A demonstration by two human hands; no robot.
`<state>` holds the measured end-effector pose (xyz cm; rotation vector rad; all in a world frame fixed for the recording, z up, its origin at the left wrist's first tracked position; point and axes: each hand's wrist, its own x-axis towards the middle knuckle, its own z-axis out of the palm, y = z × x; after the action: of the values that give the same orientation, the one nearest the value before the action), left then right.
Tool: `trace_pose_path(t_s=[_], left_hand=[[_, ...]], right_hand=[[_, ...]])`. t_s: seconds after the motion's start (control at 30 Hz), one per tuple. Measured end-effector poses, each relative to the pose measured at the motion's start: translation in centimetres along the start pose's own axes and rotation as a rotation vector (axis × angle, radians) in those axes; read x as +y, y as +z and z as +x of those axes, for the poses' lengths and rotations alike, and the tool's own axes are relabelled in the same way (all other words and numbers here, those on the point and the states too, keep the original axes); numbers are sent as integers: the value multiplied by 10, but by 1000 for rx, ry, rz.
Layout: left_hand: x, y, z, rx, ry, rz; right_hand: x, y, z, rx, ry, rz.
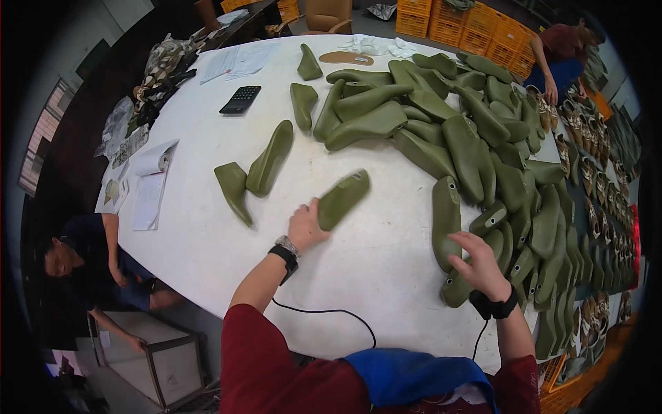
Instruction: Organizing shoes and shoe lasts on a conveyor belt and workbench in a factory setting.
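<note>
My left hand (307, 226) is closed on the near end of a green shoe last (347, 196), which lies tilted over the white table (372, 276). To the right, my right hand (480, 266) has its fingers spread, with the fingertips at the edge of an upright-pointing green shoe last (446, 215); I cannot tell if they touch it. Left of my left hand are two more lasts, one narrow and pointed (233, 192) and one longer (270, 159). A large heap of green lasts (476, 152) covers the table's right side.
A calculator (241, 100), papers (238, 62), a notepad (150, 186) and a brown insole (347, 58) lie on the table. Black cables (331, 311) run from both wrists. One person (96, 259) sits at left; another (562, 52) works at far right beside rows of shoes (593, 148). Orange crates (476, 34) stand behind.
</note>
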<state>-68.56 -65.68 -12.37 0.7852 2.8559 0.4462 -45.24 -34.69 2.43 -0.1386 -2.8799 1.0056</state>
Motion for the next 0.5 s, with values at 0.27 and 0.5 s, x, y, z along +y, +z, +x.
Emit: trace_pose_path(t_s=[0.27, 0.5], left_hand=[[127, -46, -26, -35, 898, 193], [127, -91, 22, 49, 977, 22]], right_hand=[[51, 51, 9, -522, -9, 231], [22, 41, -16, -422, 251, 876]])
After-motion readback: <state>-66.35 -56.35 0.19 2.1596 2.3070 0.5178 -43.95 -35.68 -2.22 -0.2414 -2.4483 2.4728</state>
